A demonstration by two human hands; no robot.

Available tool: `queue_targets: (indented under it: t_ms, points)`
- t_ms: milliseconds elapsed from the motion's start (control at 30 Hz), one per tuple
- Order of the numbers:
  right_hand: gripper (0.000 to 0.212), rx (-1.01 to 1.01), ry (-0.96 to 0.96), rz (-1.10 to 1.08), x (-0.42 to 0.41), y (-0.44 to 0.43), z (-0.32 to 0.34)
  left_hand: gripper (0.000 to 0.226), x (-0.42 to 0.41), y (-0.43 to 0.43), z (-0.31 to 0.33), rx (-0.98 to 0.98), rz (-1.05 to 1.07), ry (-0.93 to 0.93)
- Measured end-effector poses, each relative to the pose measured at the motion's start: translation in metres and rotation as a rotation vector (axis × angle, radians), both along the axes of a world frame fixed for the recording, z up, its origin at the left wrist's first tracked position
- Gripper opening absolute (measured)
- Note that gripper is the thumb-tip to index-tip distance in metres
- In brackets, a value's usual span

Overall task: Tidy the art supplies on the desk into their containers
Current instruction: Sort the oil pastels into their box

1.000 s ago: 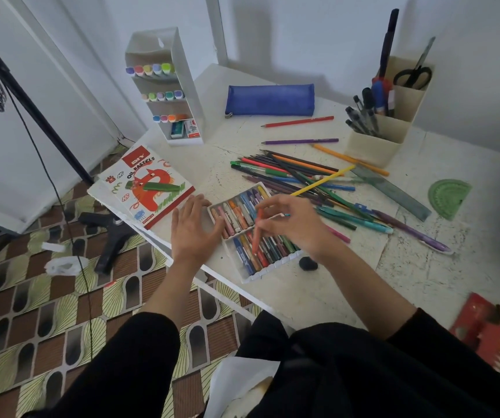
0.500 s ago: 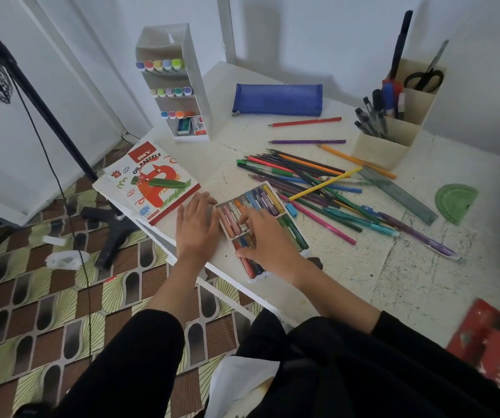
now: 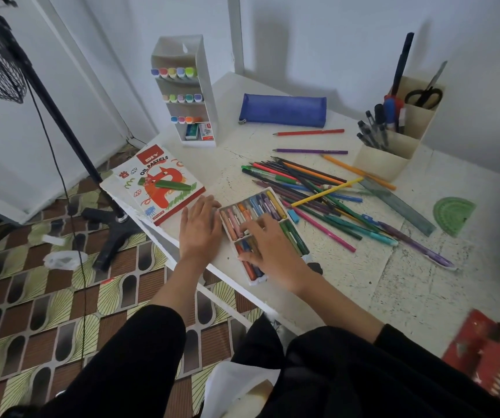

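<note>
While the left hand (image 3: pixel 200 230) lies flat on the bench (image 3: pixel 363 282), fingers straight, just beside the pastel tray (image 3: pixel 255 282), the right hand (image 3: pixel 272 248) rests spread-fingered on the oil pastels (image 3: pixel 260 203) inside it, gripping nothing. Tray sits at the bench's near edge; coloured pencils (image 3: pixel 312 188) lie loose just behind it.

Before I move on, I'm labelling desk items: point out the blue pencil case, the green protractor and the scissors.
blue pencil case (image 3: pixel 283 110), head view, middle of its side.
green protractor (image 3: pixel 454 212), head view, its flat face.
scissors (image 3: pixel 423 96), head view, black handles.
</note>
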State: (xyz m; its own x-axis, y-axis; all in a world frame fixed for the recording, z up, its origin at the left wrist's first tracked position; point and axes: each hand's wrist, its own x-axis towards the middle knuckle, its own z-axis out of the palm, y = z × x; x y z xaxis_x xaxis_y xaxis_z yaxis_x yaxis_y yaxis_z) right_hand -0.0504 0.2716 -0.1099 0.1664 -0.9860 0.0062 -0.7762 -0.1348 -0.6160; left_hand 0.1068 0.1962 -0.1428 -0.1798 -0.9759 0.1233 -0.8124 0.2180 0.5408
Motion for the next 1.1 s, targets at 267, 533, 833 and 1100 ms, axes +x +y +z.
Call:
queue_targets:
  t_ms: [267,533,833,1100]
  points:
    - [0.013,-0.09,-0.024,-0.431,-0.06,-0.002,0.008,0.019,-0.002,0.003,0.005,-0.004,0.007,0.029]
    - [0.015,0.088,0.104,-0.476,-0.073,0.014,0.003,0.033,-0.025,0.032,0.012,0.083,0.244,0.239]
    - [0.015,0.125,0.018,-0.441,-0.054,0.01,0.007,0.04,-0.053,0.06,0.006,0.181,0.448,0.484]
    - [0.019,0.152,-0.03,-0.402,-0.043,0.003,0.005,0.04,-0.044,0.027,0.026,0.14,0.373,0.079]
